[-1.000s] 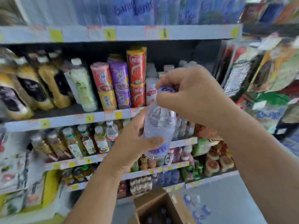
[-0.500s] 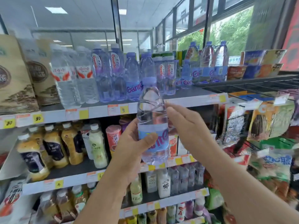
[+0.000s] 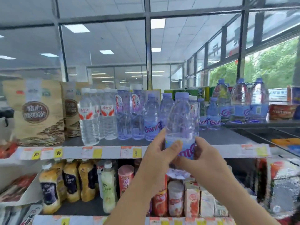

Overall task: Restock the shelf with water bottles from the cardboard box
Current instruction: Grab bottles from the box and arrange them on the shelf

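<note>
A clear water bottle with a pale blue cap and blue label is held upright in front of the top shelf. My left hand wraps its lower part from the left, thumb across the label. From the right, my right hand grips the same lower part. The bottle's base hangs below the shelf's front edge, its cap level with the stocked bottles of the same brand behind it. The cardboard box is out of view.
Red-labelled water bottles and tan bags fill the top shelf's left. Large blue jugs stand at the right, with bare shelf before them. The shelf below holds yellow drink bottles and cans.
Both hands have raised the bottle from the lower shelves up to the top shelf. My right hand slid from the cap down to the label. The view tilted upward.
</note>
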Demonstrator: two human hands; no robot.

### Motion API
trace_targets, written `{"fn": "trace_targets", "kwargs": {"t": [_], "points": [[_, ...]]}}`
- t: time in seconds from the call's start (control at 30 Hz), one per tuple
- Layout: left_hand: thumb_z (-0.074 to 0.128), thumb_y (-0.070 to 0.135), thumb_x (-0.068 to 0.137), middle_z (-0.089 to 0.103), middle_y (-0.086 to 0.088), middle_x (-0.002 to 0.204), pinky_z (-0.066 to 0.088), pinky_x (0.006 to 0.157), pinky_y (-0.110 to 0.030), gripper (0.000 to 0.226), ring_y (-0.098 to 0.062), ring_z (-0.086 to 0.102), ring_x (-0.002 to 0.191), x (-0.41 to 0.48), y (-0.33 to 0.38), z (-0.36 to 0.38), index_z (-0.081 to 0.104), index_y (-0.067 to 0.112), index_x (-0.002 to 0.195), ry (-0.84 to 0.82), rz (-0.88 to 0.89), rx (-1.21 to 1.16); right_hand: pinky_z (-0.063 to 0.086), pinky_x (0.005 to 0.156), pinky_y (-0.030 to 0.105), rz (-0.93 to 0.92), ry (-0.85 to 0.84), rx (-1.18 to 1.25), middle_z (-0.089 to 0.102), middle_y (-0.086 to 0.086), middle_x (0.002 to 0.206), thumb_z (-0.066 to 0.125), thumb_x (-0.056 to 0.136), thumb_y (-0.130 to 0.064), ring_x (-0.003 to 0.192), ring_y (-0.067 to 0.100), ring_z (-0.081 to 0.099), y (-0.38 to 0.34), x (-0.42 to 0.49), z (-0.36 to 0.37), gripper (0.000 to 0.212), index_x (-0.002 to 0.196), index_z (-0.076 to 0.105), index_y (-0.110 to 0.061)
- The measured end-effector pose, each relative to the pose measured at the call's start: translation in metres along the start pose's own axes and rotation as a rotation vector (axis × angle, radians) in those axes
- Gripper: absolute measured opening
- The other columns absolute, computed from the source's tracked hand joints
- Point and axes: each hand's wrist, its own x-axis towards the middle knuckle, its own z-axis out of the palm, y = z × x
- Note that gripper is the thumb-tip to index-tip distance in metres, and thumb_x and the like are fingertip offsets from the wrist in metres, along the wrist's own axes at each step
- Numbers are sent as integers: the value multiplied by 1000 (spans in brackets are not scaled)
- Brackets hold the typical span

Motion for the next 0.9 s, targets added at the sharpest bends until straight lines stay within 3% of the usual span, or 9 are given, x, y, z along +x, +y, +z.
{"fn": "trace_targets", "kwargs": {"t": [0.07,0.13,0.23,0.37,0.43,0.5,0.63,0.8,0.9], "points": [[77,69,65,41,8,155,37,113,-37,91,-8,41,139,13,7,-6,41,42,145,46,-40,17,52,65,23,3,42,-37,75,-13,86,83,64,-48,77,4,71,0,21,-3,40,96,63,-38],[69,79,63,51,15,146,35,114,-38,81,-1,48,132,24,14,-19,52,47,136,82,-17,68,52,68,26,-3,89,-84,74,-16,86,84,63,-48,77,2,71,0,44,1,45,99,61,-35],[55,69,74,60,12,137,36,111,-33,69,-1,54,126,41,16,-52,59,34,133,181,-7,95,57,77,34,-11,129,-133,74,-15,91,86,65,-44,82,3,71,0,82,16,51,106,58,-34],[41,56,91,57,9,140,34,100,-24,60,-7,50,130,61,12,-86,54,24,140,125,-28,149,59,79,35,-25,158,-193,72,-10,96,87,66,-38,85,7,70,5,124,40,56,112,55,-28],[42,61,82,67,19,122,44,85,-12,64,7,60,111,71,10,-96,60,27,132,113,0,186,58,78,33,-15,158,-230,71,-10,96,87,66,-37,85,7,69,12,137,52,57,113,55,-28],[43,60,81,73,28,98,48,67,-5,47,13,66,91,81,6,-103,69,35,111,102,-6,170,58,76,30,6,148,-245,70,-11,95,86,67,-38,84,5,68,23,145,62,57,114,55,-27],[42,65,81,72,28,101,50,80,-14,31,7,67,99,92,-7,-113,71,59,90,78,-23,213,49,65,14,26,124,-250,70,-17,91,85,66,-41,77,-7,65,45,146,74,55,110,54,-32],[44,70,80,68,20,123,44,93,-18,60,5,59,116,91,-18,-116,60,39,129,72,-5,194,50,63,12,37,97,-267,70,-18,91,84,66,-48,77,-9,65,52,146,75,55,108,51,-36],[41,60,89,66,9,128,46,103,-29,58,-5,61,119,90,-20,-115,57,28,136,66,11,211,54,67,18,62,43,-324,70,-15,92,84,67,-50,77,-5,66,53,145,74,56,109,51,-33]]}}
